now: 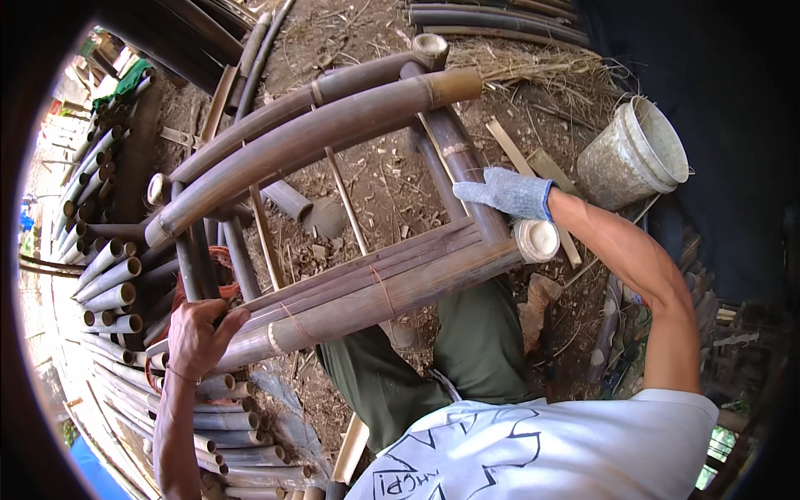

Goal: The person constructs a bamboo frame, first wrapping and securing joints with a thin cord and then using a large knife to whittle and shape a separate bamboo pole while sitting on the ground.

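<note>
A dark brown bamboo frame (400, 292), like part of a chair or bench, is held tilted over my legs. It has two curved rails at its far side, thin upright slats between, and a thick lower rail bound with thin reddish ties. My bare left hand (198, 337) is closed round the near left corner, its thumb pressed on the lower rail; its other fingers are partly hidden. My right hand (508, 195), in a grey glove with a blue cuff, grips the right post just above the lower rail's pale cut end (540, 241).
Many cut bamboo poles (117, 283) are stacked at the left. A dirty whitish bucket (633, 154) leans at the right, with split bamboo strips (510, 146) beside it. More poles (500, 21) and dry fibres (542, 71) lie at the back. Shavings litter the dirt floor (392, 187).
</note>
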Motion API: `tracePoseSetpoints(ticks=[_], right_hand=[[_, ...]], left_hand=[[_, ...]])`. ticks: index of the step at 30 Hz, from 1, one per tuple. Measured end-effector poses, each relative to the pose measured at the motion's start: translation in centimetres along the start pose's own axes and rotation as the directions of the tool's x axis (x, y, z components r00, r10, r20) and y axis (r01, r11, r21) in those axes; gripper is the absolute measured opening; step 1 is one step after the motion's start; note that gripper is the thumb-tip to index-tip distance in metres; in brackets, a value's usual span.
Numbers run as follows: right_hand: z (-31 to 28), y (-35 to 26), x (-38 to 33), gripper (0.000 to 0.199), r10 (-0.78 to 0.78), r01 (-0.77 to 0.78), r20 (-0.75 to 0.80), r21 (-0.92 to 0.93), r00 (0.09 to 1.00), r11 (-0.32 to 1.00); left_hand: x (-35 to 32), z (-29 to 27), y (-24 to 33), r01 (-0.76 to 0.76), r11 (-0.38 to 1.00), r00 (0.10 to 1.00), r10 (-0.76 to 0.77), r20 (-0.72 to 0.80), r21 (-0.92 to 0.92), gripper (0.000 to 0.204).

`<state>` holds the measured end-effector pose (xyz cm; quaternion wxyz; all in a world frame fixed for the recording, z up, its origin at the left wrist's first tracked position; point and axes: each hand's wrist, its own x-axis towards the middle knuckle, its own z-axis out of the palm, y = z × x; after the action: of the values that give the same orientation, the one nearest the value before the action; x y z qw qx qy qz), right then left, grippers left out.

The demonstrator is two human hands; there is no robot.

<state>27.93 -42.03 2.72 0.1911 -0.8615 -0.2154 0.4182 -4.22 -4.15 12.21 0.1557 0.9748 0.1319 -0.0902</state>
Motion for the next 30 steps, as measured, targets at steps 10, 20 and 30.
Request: tracePoseSetpoints(ticks=[10,20,30], right_hand=[[0.6,-0.1,1.7,0.075,-0.065,0.073,-0.134,0.052,0.989,0.996],[10.9,-12.2,-4.2,0.055,-0.791,0.571,-0.339,-0.554,0.510,0.606],[14.0,-12.3,-2.0,0.021,-0.764,0.602,-0.515,-0.485,0.389,0.634]], left_hand=[[2.1,7.8,-2.5,0.070,0.997,0.995,-0.069,-0.073,0.019,0.048],[1.5,10.6,-3.0,0.234,0.971,0.859,-0.234,-0.455,-0.056,0.062],[-0.5,7.9,-2.2,0.007,0.974,0.820,-0.136,-0.556,-0.226,0.060]])
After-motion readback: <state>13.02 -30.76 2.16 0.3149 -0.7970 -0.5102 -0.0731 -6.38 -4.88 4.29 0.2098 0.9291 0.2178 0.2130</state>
